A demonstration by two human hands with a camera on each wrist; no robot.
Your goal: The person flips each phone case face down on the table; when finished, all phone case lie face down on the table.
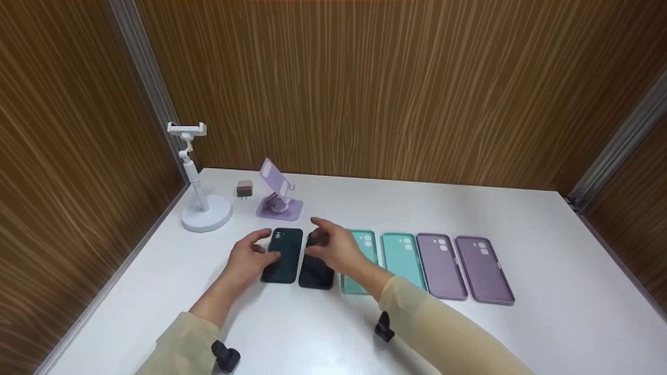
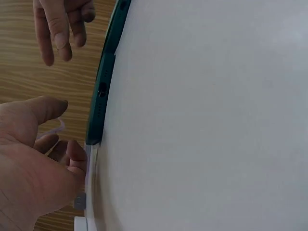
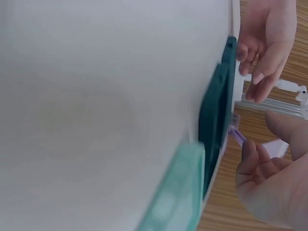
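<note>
Two dark green phone cases lie side by side on the white table. The left case (image 1: 285, 266) shows camera lenses near its top. My left hand (image 1: 246, 261) is at its left edge, with the thumb overlapping it in the head view. In the left wrist view, the thumb and loosely bent fingers stand apart, gripping nothing. Over the right dark case (image 1: 316, 276) hovers my right hand (image 1: 340, 251), thumb and forefinger spread, hiding part of it. The right wrist view shows nothing between those fingers. A mint green case (image 1: 356, 286) lies partly beneath the right wrist.
Another mint case (image 1: 401, 258) and two purple cases, one nearer (image 1: 443, 271) and one at the right end (image 1: 484, 273), continue the row. Behind stand a purple phone stand (image 1: 279, 190), a small charger plug (image 1: 244, 188) and a white stand (image 1: 207, 213). Wood-grain panels (image 1: 365, 94) enclose the table.
</note>
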